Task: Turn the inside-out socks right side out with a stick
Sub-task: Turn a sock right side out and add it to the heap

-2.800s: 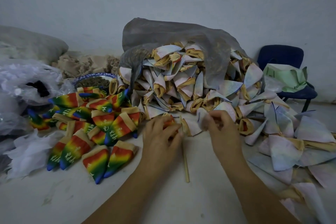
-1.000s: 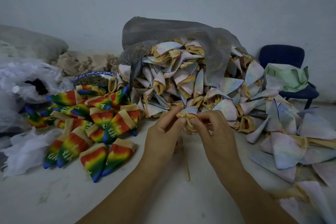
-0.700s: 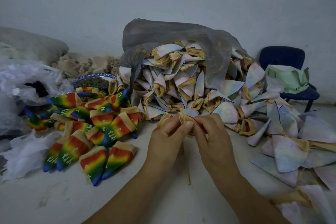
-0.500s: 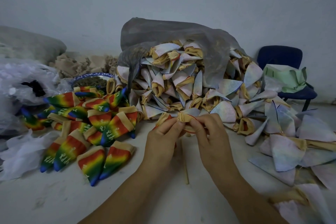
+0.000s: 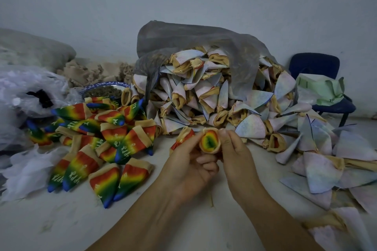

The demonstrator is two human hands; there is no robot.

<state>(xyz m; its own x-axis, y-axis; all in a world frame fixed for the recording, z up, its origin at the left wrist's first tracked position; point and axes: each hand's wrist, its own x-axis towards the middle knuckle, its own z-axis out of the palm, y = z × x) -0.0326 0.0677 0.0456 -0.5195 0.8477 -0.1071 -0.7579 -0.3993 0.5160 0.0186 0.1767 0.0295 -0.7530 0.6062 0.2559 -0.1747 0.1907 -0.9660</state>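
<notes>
My left hand (image 5: 188,166) and my right hand (image 5: 237,158) both pinch the tan cuff of one sock (image 5: 210,141), held up with its mouth stretched wide toward me; its rainbow side shows inside the opening. Only a short end of the thin wooden stick (image 5: 212,201) shows on the floor below my hands; the rest is hidden. A rainbow sock (image 5: 183,138) lies just behind my left thumb. Right-side-out rainbow socks (image 5: 106,140) are heaped at the left. Pale inside-out socks (image 5: 206,96) spill from a grey plastic bag (image 5: 204,47) straight ahead.
More pale inside-out socks (image 5: 326,165) are strewn on the floor at the right. A blue chair (image 5: 318,79) with a green bag on it stands at the back right. A bowl (image 5: 104,89) and crumpled clear plastic (image 5: 26,96) lie at the left, against a white wall.
Both hands took the pale sock's cuff, spread it and rolled it back, so its rainbow side now shows in the opening. The hands moved closer together above the stick.
</notes>
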